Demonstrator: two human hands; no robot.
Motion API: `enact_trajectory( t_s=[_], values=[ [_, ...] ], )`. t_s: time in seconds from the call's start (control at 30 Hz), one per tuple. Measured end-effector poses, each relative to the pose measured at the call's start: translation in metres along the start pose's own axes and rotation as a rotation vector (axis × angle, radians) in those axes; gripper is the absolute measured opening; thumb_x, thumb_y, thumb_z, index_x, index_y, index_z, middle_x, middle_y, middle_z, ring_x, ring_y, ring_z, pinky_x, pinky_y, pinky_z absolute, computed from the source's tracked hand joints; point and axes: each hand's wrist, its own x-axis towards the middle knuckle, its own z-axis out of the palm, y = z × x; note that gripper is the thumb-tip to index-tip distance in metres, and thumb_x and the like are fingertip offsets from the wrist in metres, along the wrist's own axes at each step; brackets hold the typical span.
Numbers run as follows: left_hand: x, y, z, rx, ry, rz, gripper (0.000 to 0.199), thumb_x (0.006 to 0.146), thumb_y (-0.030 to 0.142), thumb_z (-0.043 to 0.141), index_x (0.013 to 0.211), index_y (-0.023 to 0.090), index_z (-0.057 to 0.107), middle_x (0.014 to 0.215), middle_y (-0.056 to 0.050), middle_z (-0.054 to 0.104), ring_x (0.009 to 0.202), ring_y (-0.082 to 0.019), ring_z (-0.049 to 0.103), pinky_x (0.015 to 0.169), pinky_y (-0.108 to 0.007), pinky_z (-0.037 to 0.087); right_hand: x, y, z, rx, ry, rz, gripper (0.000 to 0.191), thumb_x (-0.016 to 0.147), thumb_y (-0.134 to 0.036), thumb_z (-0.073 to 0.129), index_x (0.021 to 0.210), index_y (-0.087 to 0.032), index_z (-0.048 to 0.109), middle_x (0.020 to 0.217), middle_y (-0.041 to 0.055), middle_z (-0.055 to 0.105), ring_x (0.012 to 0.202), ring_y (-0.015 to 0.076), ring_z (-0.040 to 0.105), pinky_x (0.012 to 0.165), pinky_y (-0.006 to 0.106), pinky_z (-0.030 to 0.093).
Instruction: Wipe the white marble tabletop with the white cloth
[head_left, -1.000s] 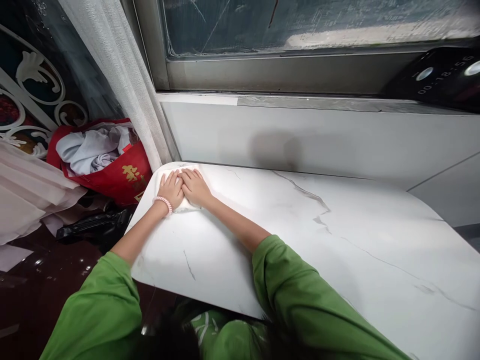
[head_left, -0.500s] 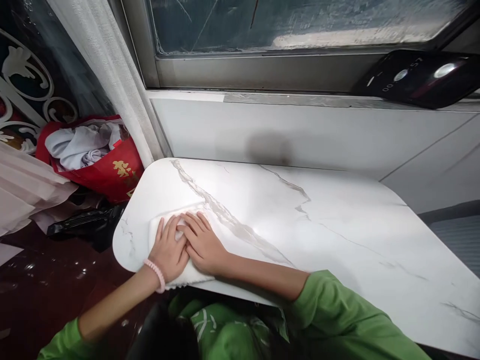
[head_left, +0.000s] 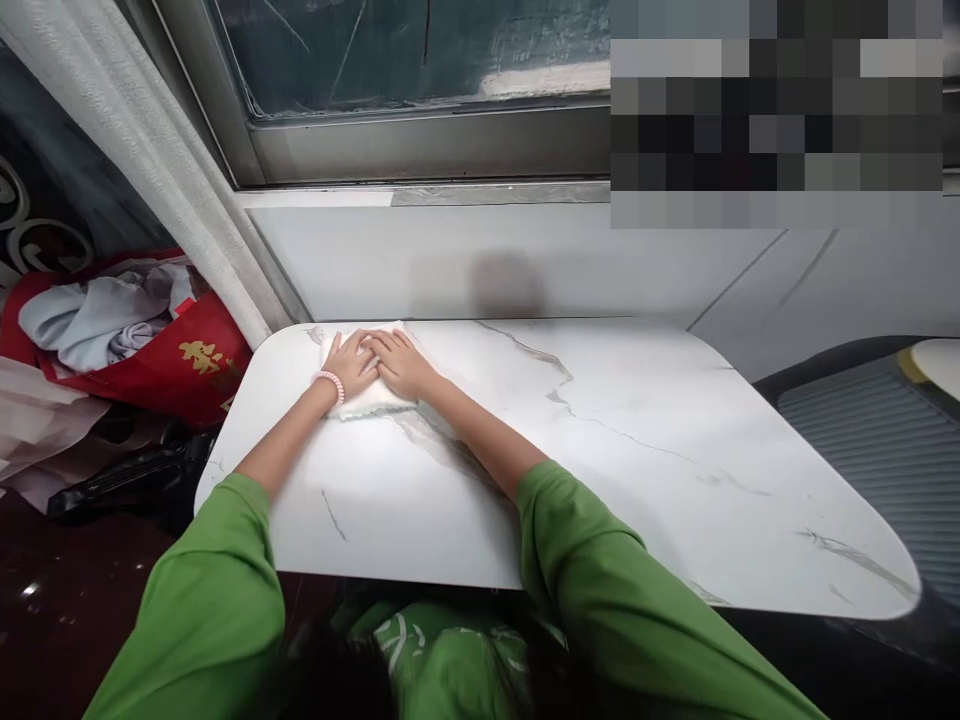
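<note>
A white cloth (head_left: 375, 401) lies flat on the white marble-patterned table (head_left: 600, 480), close to its far edge and left end. My left hand (head_left: 351, 362) presses on the cloth's left part, palm down with fingers stretched out; a pink beaded bracelet circles that wrist. Beside it, my right hand (head_left: 401, 362) rests palm down on the cloth, fingers extended. The fingertips of both hands meet or overlap near the middle of the cloth. Much of the cloth is hidden beneath the hands.
Behind the table stands a white wall panel (head_left: 360, 260) under a metal-framed window (head_left: 420, 60). To the left are a pale curtain (head_left: 150, 150), a red bag (head_left: 172, 350) holding clothes, and a black plastic bag (head_left: 127, 480). A grey ribbed seat (head_left: 862, 430) is at right. A blurred patch covers the upper right.
Both hands and the cloth have moved away from me, from the table's near edge to its far edge. My arms are now stretched out further. The view has shifted slightly right.
</note>
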Motion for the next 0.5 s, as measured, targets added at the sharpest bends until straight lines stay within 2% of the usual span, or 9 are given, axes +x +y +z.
enact_trajectory(
  t_s=[0.13,0.27,0.37,0.5],
  values=[
    [0.016,0.002,0.004,0.018,0.007,-0.027,0.034,0.096,0.023,0.041,0.127,0.011,0.051,0.148,-0.016,0.036,0.137,-0.028,0.031,0.114,-0.054,0.013,0.007,0.016,-0.002,-0.013,0.002,0.04,0.047,0.086,-0.014,0.032,0.13,-0.01,0.048,0.144,0.0158,0.041,0.137,0.0228,0.031,0.114,0.047,0.02],
    [0.006,0.01,0.006,0.027,0.013,-0.03,0.034,0.096,0.024,0.042,0.126,0.011,0.052,0.15,-0.015,0.034,0.139,-0.028,0.028,0.115,-0.054,0.012,-0.006,0.011,-0.003,-0.01,0.009,0.022,0.046,0.087,-0.015,0.033,0.13,-0.012,0.048,0.145,0.0147,0.041,0.137,0.0224,0.031,0.114,0.049,0.021],
    [-0.009,0.027,0.007,0.035,0.0,-0.031,0.036,0.093,0.027,0.045,0.125,0.013,0.053,0.15,-0.016,0.032,0.14,-0.029,0.027,0.114,-0.056,0.012,-0.028,0.002,-0.008,0.001,0.007,-0.015,0.045,0.087,-0.016,0.034,0.131,-0.011,0.047,0.145,0.0153,0.041,0.137,0.0223,0.031,0.114,0.049,0.021],
    [-0.04,0.062,0.008,0.019,-0.004,0.001,0.038,0.091,0.029,0.045,0.124,0.014,0.055,0.151,-0.017,0.031,0.141,-0.031,0.024,0.114,-0.057,0.011,-0.074,-0.019,-0.021,0.01,-0.014,-0.048,0.044,0.089,-0.018,0.035,0.13,-0.01,0.047,0.145,0.0172,0.04,0.138,0.0233,0.03,0.114,0.05,0.021]
  ],
)
